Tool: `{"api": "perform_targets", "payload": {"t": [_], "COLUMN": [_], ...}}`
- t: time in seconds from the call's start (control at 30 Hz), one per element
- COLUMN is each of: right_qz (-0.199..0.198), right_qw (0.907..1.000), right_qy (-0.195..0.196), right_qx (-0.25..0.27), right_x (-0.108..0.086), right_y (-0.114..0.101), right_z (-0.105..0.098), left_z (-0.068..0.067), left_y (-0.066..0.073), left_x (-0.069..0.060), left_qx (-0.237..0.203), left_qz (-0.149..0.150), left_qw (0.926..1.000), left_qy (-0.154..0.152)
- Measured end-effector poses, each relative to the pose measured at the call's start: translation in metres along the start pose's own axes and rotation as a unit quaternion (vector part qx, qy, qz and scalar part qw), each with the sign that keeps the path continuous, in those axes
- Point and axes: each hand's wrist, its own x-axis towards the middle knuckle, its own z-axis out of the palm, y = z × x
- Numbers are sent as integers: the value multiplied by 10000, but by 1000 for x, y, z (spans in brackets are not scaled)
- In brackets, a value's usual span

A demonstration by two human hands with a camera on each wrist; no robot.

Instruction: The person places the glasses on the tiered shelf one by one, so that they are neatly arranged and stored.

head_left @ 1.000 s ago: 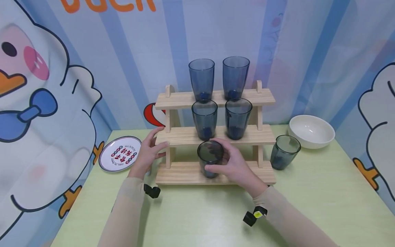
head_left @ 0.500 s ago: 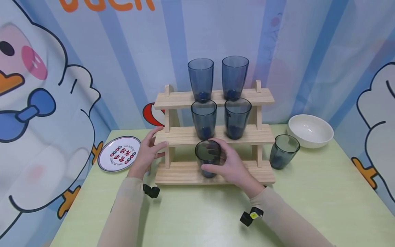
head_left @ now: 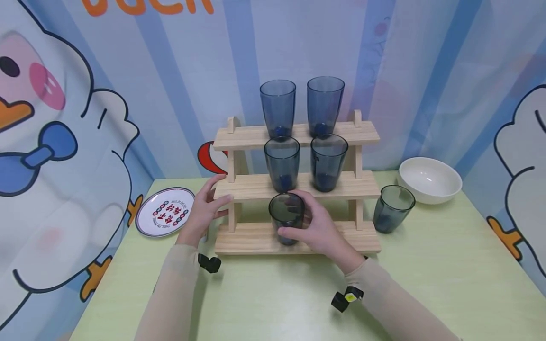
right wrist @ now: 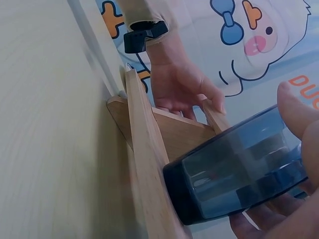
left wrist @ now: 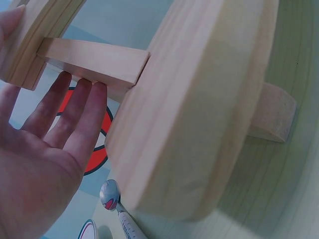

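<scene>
A three-tier wooden display rack [head_left: 256, 188] stands on the table. My right hand [head_left: 322, 227] holds a smoky blue-grey drinking glass [head_left: 285, 215] upright on the lowest tier, thumb at its front and fingers round its right side. In the right wrist view, this glass [right wrist: 224, 174] has its base against the bottom board. My left hand [head_left: 200, 213] grips the rack's left end, thumb on the middle board. The left wrist view shows its fingers [left wrist: 89, 107] against the side upright [left wrist: 94, 59]. Two matching glasses stand on the top tier and two on the middle tier.
Right of the rack, another glass [head_left: 393, 210] stands on the table, in front of a white bowl [head_left: 430, 180]. At left lies a white plate [head_left: 165, 213] with red lettering. A spoon [left wrist: 110, 196] lies near the rack's left end. A printed cloth [head_left: 183, 85] hangs behind.
My right hand and its glass have shifted slightly left along the lowest tier, mostly in the first half second. My left hand stays on the rack.
</scene>
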Motion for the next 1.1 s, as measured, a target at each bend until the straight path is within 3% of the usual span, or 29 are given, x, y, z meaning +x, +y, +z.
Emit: {"api": "perform_targets", "payload": {"t": [0.6,0.83,1.1], "right_qz": [-9,-36,-404], "right_qw": [9997,9996,9977], "right_qy": [-253,-199,-40], "right_qx": [-47,-214,-548], "right_x": [-7,-21,-40], "right_y": [0,-2,-2], "right_z": [-15,-36,-69], "left_z": [0,0,0], "left_y": [0,1,1], "left_x": [0,-2,-1], "left_qx": [-16,-84,-111], "left_qz": [46,110,149], "left_qw": [10000,9999,9998], "left_qy": [-22,-66,-92]}}
